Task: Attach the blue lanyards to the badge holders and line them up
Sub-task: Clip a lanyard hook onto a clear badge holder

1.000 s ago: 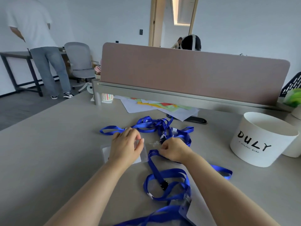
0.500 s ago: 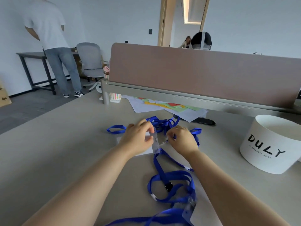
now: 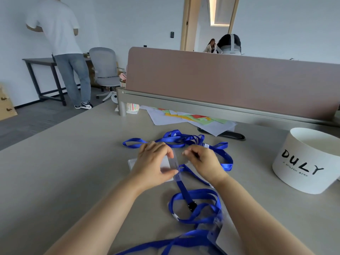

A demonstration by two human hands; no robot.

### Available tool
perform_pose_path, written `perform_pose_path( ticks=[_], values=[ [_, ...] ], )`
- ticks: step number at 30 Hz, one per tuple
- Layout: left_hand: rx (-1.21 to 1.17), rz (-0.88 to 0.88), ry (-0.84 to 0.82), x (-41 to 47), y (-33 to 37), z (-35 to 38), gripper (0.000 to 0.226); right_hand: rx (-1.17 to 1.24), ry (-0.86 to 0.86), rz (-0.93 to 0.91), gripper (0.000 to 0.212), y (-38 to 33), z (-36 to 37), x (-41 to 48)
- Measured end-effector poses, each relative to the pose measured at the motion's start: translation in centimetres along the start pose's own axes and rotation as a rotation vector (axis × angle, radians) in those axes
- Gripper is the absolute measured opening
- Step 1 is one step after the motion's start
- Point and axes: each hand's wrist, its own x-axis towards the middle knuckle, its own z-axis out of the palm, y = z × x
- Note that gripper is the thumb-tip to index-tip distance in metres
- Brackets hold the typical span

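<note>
A clear badge holder (image 3: 166,165) with a white card lies on the grey desk. My left hand (image 3: 153,164) grips its right end between thumb and fingers. My right hand (image 3: 205,161) is just to the right, fingers curled and pinching the clip end of a blue lanyard (image 3: 223,157); the clip itself is hidden by the fingers. More blue lanyards (image 3: 176,138) are tangled behind the hands. Nearer me, another blue lanyard (image 3: 195,203) loops to a second clear badge holder (image 3: 215,230).
A white round tub marked DULY (image 3: 309,161) stands at the right. Loose coloured papers (image 3: 191,119) and a black object (image 3: 231,135) lie under the desk divider (image 3: 230,80). A person stands at a far table on the left, beside a grey chair (image 3: 105,70).
Both hands have lifted slightly and moved apart; the badge holder's end is now raised in my left hand, and my right hand has drawn the lanyard end away to the right.
</note>
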Motion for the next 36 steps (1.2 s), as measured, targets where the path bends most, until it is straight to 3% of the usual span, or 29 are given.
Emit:
perform_pose_path(
  ticks=[7, 17, 25, 36],
  values=[
    [0.001, 0.018, 0.049, -0.4, -0.8, -0.2, 0.036, -0.044, -0.049, -0.095, 0.013, 0.3, 2.1, -1.0],
    [0.075, 0.131, -0.024, -0.8, -0.6, 0.1, 0.026, -0.022, -0.102, -0.227, 0.021, 0.2, 1.9, -1.4],
    [0.043, 0.116, -0.04, -0.8, -1.2, 0.2, 0.01, 0.126, -0.191, -0.125, 0.024, -1.0, 1.5, -2.0],
    [0.147, 0.151, 0.034, -0.4, -0.6, -0.5, 0.011, 0.184, -0.07, -0.108, 0.016, -1.1, 1.8, -2.0]
  ],
)
